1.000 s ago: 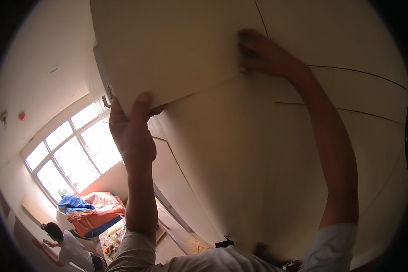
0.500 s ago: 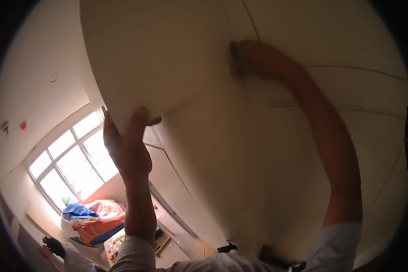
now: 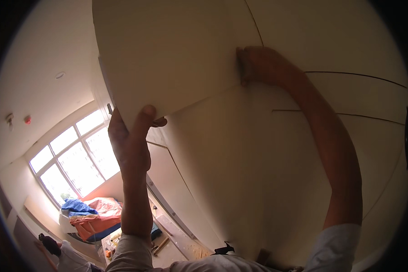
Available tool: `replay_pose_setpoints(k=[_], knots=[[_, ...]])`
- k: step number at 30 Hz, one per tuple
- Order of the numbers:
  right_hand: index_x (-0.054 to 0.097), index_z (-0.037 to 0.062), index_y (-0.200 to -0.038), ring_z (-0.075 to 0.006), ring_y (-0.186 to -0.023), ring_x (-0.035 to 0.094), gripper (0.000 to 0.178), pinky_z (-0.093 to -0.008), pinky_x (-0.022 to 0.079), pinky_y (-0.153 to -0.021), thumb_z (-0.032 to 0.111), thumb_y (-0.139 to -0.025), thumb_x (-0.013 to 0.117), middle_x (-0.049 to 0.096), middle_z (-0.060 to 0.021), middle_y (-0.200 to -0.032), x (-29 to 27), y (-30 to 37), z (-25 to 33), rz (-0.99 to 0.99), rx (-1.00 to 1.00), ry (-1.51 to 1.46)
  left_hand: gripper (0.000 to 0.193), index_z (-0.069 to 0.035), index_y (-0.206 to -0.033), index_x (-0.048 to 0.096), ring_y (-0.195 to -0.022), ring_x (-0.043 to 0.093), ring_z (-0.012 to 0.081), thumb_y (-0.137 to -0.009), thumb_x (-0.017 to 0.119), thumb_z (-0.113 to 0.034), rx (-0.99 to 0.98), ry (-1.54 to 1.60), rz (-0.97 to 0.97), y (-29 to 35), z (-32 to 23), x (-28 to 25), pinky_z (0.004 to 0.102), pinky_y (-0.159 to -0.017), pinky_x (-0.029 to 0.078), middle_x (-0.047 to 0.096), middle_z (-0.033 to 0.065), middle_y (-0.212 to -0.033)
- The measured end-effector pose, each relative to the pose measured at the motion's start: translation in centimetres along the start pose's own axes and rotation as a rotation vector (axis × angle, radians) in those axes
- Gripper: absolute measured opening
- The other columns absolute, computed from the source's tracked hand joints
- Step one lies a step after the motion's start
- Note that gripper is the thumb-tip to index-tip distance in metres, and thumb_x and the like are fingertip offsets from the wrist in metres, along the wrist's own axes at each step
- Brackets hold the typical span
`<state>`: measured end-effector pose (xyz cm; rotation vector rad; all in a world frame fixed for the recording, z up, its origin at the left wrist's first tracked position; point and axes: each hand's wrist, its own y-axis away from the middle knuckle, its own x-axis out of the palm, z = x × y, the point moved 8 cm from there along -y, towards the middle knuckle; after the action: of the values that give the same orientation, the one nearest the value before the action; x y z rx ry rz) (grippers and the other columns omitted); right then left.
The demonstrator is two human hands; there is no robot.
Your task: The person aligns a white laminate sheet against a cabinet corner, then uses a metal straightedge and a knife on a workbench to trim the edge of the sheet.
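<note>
A pale flat panel (image 3: 167, 54), like a cabinet door, fills the upper middle of the view. At its lower left corner my left hand (image 3: 133, 140) is closed on it, thumb on the near face and the other fingers behind. My right hand (image 3: 267, 65) is closed at the panel's right edge, beside a pale wall surface (image 3: 240, 149). Something small and dark shows at its fingertips, but the dim light hides what it is. A small metal fitting (image 3: 109, 109) sticks out near the panel's left edge, just above my left hand.
Thin dark seams (image 3: 356, 73) cross the pale surface on the right. At lower left, a bright window (image 3: 75, 158) stands above a heap covered with orange and blue sheeting (image 3: 97, 217). Another person (image 3: 70, 258) is at the lower left edge. Tools and debris lie on the floor (image 3: 186, 242).
The view has shifted slightly, so the panel and both hands appear a little further right or lower. Both hands keep their places on the panel, and the picture is sharper.
</note>
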<state>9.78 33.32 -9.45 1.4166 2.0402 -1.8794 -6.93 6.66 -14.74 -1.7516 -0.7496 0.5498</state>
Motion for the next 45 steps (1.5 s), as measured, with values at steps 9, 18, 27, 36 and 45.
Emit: replay_pose_setpoints(k=[9, 18, 27, 36, 45], knots=[[0.055, -0.0039, -0.133, -0.0341, -0.113, 0.066, 0.053, -0.0433, 0.054, -0.099, 0.024, -0.092, 0.073, 0.066, -0.0179, -0.124, 0.4, -0.1, 0.1, -0.058, -0.089, 0.004, 0.023, -0.001, -0.12, 0.065, -0.084, 0.072, 0.0211, -0.099, 0.063, -0.008, 0.062, 0.094, 0.017, 0.2, -0.2, -0.3, 0.0349, -0.072, 0.061, 0.072, 0.0123, -0.102], [0.048, -0.0056, -0.144, -0.0328, -0.122, 0.062, 0.067, -0.0424, 0.053, -0.102, 0.025, -0.091, 0.074, 0.058, -0.0169, -0.142, 1.3, 0.4, -0.5, -0.151, -0.115, 0.13, 0.036, 0.0, -0.129, 0.06, -0.09, 0.069, 0.0163, -0.095, 0.071, -0.008, 0.188, 0.094, -0.233, 1.3, 1.0, 0.6, 0.0267, -0.073, 0.058, 0.069, 0.0112, -0.108], [0.047, -0.002, -0.146, -0.033, -0.12, 0.064, 0.066, -0.0432, 0.053, -0.101, 0.027, -0.092, 0.073, 0.063, -0.0188, -0.133, 0.1, -0.3, 0.0, 0.166, 0.065, 0.002, 0.038, 0.001, -0.122, 0.061, -0.106, 0.06, 0.0193, -0.089, 0.079, -0.007, 0.396, -0.142, -0.281, 2.3, 0.3, 2.2, 0.0337, -0.093, 0.047, 0.061, 0.0095, -0.115], [0.046, -0.0025, -0.148, -0.036, -0.118, 0.064, 0.069, -0.045, 0.052, -0.102, 0.03, -0.093, 0.073, 0.063, -0.0234, -0.13, -1.7, 0.6, 1.0, 0.162, 0.098, -0.059, 0.029, 0.001, -0.12, 0.057, -0.112, 0.056, 0.0236, -0.093, 0.067, -0.003, 0.3, -0.073, -0.214, 1.7, 0.5, 2.7, 0.0381, -0.097, 0.045, 0.051, 0.0132, -0.121], [0.054, -0.0035, -0.132, -0.0375, -0.116, 0.065, 0.054, -0.0452, 0.052, -0.101, 0.03, -0.094, 0.071, 0.063, -0.0221, -0.128, -1.8, 0.7, 1.2, 0.127, 0.034, -0.025, 0.041, 0.001, -0.129, 0.041, -0.096, 0.064, 0.018, -0.095, 0.065, -0.004, 0.321, -0.203, -0.292, 2.1, -2.3, 3.8, 0.0343, -0.083, 0.053, 0.066, 0.0131, -0.103]])
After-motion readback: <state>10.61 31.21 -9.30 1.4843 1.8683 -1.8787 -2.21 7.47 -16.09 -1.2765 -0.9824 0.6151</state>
